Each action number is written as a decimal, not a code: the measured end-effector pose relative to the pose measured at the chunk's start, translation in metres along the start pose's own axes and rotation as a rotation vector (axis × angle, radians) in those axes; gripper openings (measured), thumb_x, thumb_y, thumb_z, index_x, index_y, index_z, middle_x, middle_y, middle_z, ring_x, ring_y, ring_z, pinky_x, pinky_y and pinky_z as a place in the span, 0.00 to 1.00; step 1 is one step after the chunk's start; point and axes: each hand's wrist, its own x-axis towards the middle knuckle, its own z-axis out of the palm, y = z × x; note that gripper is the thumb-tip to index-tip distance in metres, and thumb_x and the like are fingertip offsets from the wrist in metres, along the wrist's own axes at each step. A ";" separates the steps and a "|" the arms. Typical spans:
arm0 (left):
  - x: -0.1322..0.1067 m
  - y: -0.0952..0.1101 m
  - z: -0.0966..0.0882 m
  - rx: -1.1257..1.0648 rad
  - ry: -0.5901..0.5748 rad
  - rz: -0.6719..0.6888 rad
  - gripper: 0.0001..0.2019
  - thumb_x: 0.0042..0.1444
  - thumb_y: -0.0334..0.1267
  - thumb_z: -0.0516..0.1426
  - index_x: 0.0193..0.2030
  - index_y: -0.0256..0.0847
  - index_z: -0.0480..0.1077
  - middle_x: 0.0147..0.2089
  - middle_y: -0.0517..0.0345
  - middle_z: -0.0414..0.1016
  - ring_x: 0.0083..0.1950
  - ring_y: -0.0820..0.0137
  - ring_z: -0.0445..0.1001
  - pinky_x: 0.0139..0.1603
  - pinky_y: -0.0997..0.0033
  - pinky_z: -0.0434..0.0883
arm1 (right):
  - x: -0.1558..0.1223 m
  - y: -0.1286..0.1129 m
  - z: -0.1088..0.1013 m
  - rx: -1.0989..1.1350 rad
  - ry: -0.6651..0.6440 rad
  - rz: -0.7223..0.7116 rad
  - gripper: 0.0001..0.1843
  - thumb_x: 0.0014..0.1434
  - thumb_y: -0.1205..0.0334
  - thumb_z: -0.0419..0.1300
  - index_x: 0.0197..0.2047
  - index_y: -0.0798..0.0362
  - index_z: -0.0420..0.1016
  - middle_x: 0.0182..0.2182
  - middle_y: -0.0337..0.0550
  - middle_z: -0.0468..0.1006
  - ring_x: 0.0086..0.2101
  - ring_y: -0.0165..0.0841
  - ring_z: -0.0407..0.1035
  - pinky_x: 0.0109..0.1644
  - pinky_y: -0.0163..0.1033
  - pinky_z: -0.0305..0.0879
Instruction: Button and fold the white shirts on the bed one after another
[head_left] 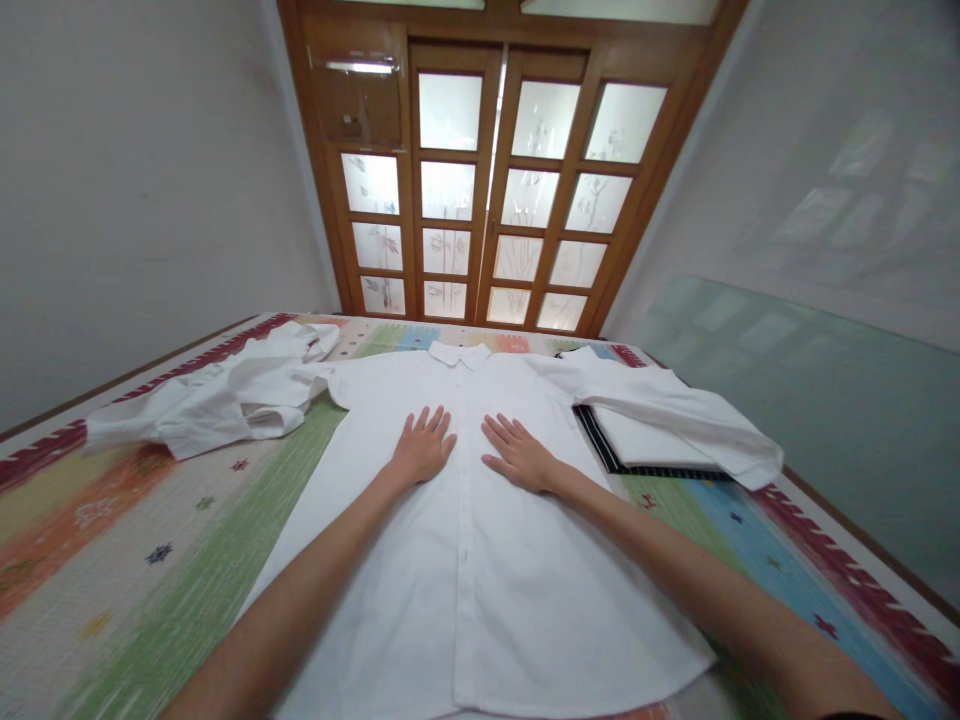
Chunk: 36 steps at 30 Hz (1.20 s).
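Observation:
A white button-up shirt [420, 610] lies spread flat, front side up, with its collar [459, 355] at the far end. Flat on the left half of its chest rests my left hand [424, 447], fingers stretched out. My right hand [521, 455] lies palm down on the other half, fingers also extended. Between the two hands runs the button placket [463, 500]. The shirt's right-side sleeve [675, 410] stretches over a folded white and black cloth. Neither hand grips anything.
Another crumpled white garment [232, 390] lies at the left, against the shirt's sleeve. The folded white cloth with black striped edging [652, 440] is at the right. Everything lies on a colourful patterned bedspread [202, 540]. Wooden glazed doors [491, 225] stand beyond, with walls on both sides.

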 end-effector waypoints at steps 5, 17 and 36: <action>-0.048 -0.003 -0.008 0.043 -0.052 0.134 0.31 0.66 0.55 0.41 0.71 0.42 0.52 0.74 0.49 0.48 0.74 0.52 0.43 0.70 0.43 0.44 | -0.040 -0.025 -0.009 0.060 -0.022 -0.073 0.37 0.68 0.42 0.44 0.72 0.55 0.47 0.70 0.53 0.45 0.69 0.47 0.35 0.70 0.58 0.37; -0.153 0.015 -0.026 -0.004 -0.161 0.459 0.45 0.58 0.65 0.47 0.74 0.43 0.38 0.75 0.45 0.41 0.75 0.52 0.38 0.71 0.42 0.39 | -0.111 -0.088 -0.043 0.316 -0.179 -0.388 0.52 0.61 0.37 0.54 0.73 0.59 0.34 0.70 0.59 0.41 0.69 0.46 0.33 0.71 0.56 0.32; -0.085 0.009 -0.028 -0.386 0.114 0.116 0.16 0.57 0.29 0.50 0.42 0.42 0.79 0.44 0.52 0.77 0.49 0.64 0.72 0.55 0.60 0.69 | -0.017 -0.094 -0.051 0.498 0.070 0.262 0.10 0.59 0.58 0.62 0.29 0.54 0.77 0.26 0.40 0.79 0.29 0.31 0.71 0.34 0.32 0.61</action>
